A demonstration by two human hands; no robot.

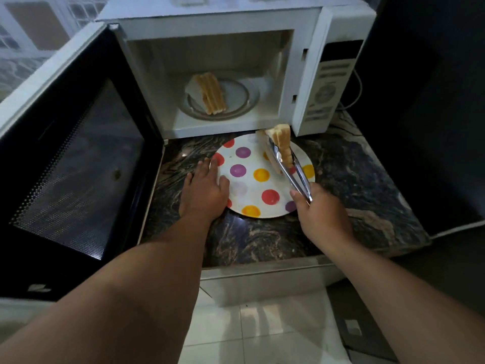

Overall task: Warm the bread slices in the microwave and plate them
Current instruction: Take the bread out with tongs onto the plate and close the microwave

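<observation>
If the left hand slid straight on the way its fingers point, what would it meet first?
Probably the microwave: the left hand lies flat at the dotted plate rim, fingers aimed toward the oven's lower front edge. Depth is uncertain.

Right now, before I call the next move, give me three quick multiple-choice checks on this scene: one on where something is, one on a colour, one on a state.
1. Where is the bread that is not in the tongs?
A. on the dish inside the microwave
B. on the counter
C. on the floor

2. Which colour is missing from the plate's dots?
A. red
B. green
C. purple

3. The microwave door is:
A. shut
B. off its hinges
C. swung open

Answers:
1 A: bread sits on the glass dish inside the microwave.
2 B: the plate shows red, purple and yellow dots.
3 C: the door stands wide open at left, while the right hand holds tongs on other slices.
</observation>
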